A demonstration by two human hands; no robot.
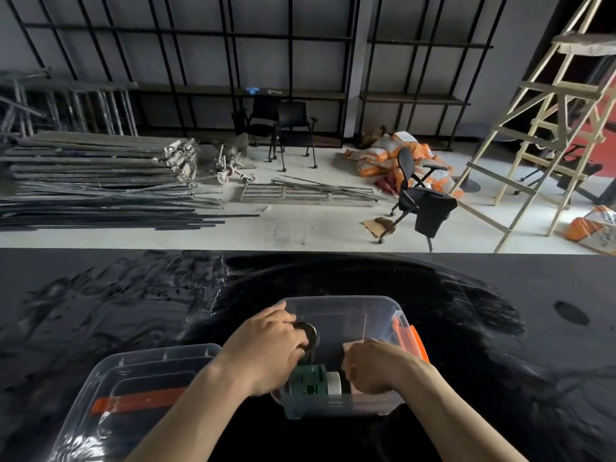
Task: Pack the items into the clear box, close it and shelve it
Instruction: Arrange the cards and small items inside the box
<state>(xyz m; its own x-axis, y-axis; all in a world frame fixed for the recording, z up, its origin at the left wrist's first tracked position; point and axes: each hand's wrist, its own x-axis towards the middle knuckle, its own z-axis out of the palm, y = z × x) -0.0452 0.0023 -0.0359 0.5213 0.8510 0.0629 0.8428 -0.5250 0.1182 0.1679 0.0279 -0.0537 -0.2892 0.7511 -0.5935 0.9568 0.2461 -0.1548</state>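
A clear box point(346, 303) with orange latches stands on the black table in front of me. Both hands reach down into it. My left hand point(266, 348) grips a dark round roll point(311, 333) near the box's left side. My right hand point(373, 365) is closed over a brown flat item point(350, 349) at the box's right side. Between the hands, inside the box, lie a green object point(306, 380) and a white roll point(334, 385). The clear lid point(140, 375) with an orange handle strip lies flat to the left of the box.
The black table point(500, 328) is glossy and smeared, and its far edge runs across the middle of the view. Beyond it are stacked metal bars, black chairs, orange sacks, a wooden ladder point(546, 128) and black wall shelving point(300, 95).
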